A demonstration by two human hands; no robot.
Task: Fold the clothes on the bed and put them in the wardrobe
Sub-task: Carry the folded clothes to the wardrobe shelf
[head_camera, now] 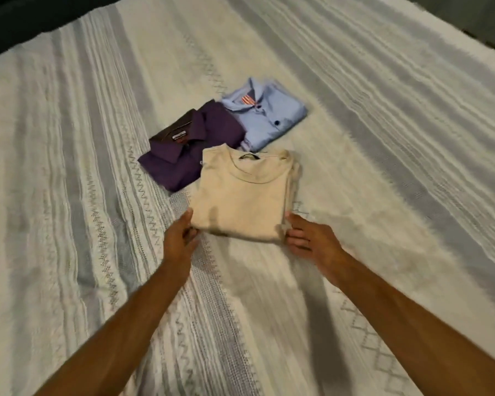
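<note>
A white bedspread is spread flat across nearly the whole view. It is crossed by broad grey stripes and by narrow bands of woven zigzag and diamond stitching, which run from the near edge toward the far side. Beyond its far edge, a dark surface is seen, with no detail made out.

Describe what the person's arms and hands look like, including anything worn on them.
Both forearms are bare up to the bottom edge of the picture: no sleeves or cuffs show. The left hand and the right hand wear no gloves, and no watch or bracelet shows at either wrist. The picture is slightly blurred, so a thin ring on a finger cannot be ruled out.
</note>
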